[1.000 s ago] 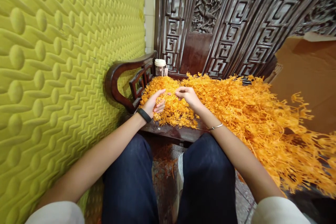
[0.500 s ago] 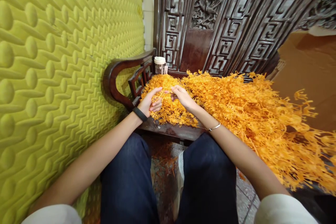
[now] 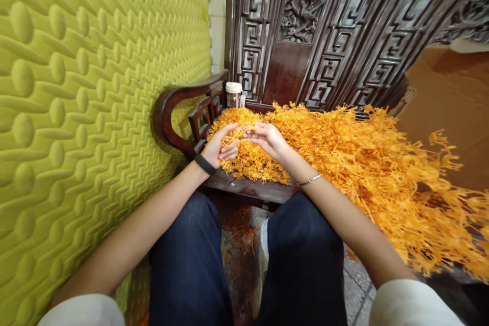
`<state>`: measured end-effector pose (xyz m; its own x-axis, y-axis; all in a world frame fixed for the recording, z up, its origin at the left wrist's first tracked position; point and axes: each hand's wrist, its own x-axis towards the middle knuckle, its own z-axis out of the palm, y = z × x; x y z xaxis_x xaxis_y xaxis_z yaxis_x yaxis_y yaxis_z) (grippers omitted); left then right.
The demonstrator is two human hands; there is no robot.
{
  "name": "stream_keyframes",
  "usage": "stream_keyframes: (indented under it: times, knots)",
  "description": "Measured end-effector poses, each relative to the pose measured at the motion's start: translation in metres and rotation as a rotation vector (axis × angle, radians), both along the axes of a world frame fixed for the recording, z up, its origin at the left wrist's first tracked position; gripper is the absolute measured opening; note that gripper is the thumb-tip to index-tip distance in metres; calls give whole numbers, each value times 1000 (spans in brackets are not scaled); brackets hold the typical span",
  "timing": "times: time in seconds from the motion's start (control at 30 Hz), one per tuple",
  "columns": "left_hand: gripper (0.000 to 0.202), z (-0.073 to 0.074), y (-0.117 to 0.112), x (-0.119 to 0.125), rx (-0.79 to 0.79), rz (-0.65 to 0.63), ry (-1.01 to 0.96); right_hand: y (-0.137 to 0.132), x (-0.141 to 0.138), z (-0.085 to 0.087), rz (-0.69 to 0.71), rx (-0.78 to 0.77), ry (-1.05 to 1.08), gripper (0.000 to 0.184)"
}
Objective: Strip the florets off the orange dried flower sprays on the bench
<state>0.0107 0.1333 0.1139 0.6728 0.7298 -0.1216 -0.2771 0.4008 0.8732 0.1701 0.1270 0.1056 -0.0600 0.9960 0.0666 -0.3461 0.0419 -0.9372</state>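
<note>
My left hand (image 3: 221, 146), with a dark band at the wrist, is closed around a small orange plastic flower sprig (image 3: 231, 137). Close by on its right, my right hand (image 3: 268, 140) pinches thumb to fingers at the sprig's far side; the exact bit between the fingertips is too small to make out clearly. Below and behind both hands spreads a low heap of orange plastic sprigs (image 3: 260, 167) on the dark wooden bench (image 3: 254, 191). A much larger pile of the same orange sprigs (image 3: 355, 158) stretches away to the right.
A lidded cup (image 3: 234, 96) stands in the bench's back left corner, beside the curved wooden armrest (image 3: 162, 112). Carved back panels (image 3: 290, 71) rise behind. A yellow padded wall (image 3: 95, 112) is close on the left. Brown cardboard (image 3: 446, 112) leans at the right.
My right hand has its fingers more stretched toward my left hand, and the two are closer together. My left hand keeps its hold on the sprig. The view has shifted slightly.
</note>
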Motion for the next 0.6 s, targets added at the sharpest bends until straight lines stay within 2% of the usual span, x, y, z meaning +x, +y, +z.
stream_keyframes:
  times: [0.17, 0.43, 0.6]
  knots:
    - [46, -1, -2, 10, -14, -3, 19, 13, 11, -2, -192, 44, -200, 23]
    - [32, -3, -1, 26, -7, 89, -13, 29, -8, 3, -464, -82, -166, 28]
    - [31, -2, 2, 24, -21, 152, -48, 56, -17, -10, -547, 4, -210, 24]
